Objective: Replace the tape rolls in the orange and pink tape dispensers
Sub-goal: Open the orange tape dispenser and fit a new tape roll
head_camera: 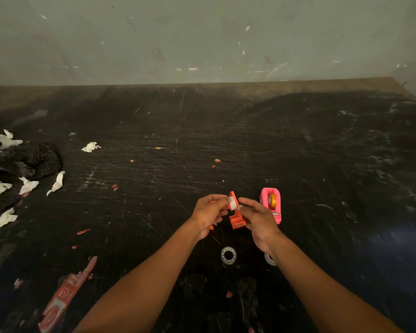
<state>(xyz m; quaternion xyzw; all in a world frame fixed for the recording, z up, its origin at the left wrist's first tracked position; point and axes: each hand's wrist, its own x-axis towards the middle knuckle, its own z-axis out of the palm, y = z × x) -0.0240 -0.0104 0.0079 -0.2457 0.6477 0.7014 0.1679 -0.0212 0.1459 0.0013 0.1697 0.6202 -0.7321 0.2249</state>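
The orange tape dispenser (235, 217) sits on the black table between my hands. A white tape roll (232, 203) is pinched above it by the fingers of my left hand (208, 213), and the fingertips of my right hand (257, 218) touch the roll from the right. The pink tape dispenser (271, 204) stands just right of my right hand, with a yellow-orange roll (272, 200) inside it. Nearer to me lie a clear tape roll (228, 255) and a second roll (269, 258), half hidden under my right wrist.
Crumpled white paper scraps (0, 188) and a dark knitted cloth (34, 159) lie at the far left. A red printed label (63, 299) and small red bits (83, 231) are stuck on the scratched black table (322, 164). A grey wall (202, 39) rises behind.
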